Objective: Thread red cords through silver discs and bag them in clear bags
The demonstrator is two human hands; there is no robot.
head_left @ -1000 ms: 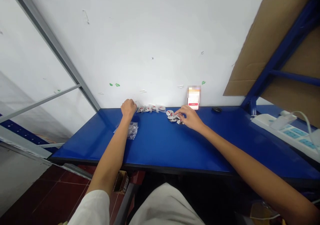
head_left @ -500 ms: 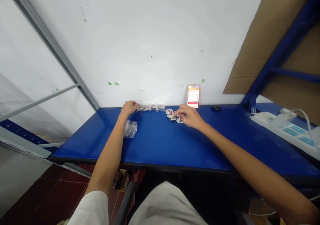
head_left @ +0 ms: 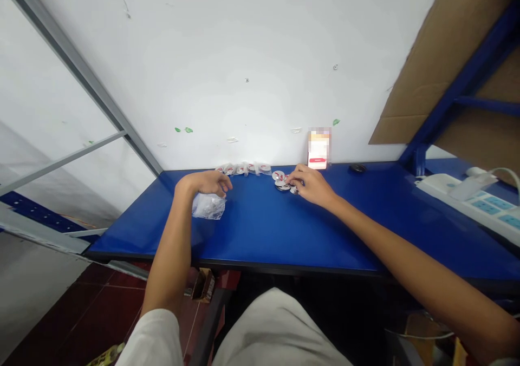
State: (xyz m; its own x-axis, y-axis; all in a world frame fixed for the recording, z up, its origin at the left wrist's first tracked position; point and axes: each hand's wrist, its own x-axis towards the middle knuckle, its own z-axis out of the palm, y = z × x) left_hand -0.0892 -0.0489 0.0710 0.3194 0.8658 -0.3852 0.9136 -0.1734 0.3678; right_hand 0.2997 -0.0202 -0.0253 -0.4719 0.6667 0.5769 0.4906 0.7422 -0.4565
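My left hand hovers palm down over a crumpled clear plastic bag on the blue table, fingers curled loosely and touching the bag's top. My right hand rests on a small pile of round white badges, its fingertips pinched on one of them. A row of packed badges lines the wall behind both hands.
A phone with a lit screen leans against the white wall. A small black round object lies to its right. A white power strip sits at the far right under a blue rack with cardboard.
My left hand has drawn back from the row of packed badges at the wall to the plastic bag. My right hand stays at the badge pile.
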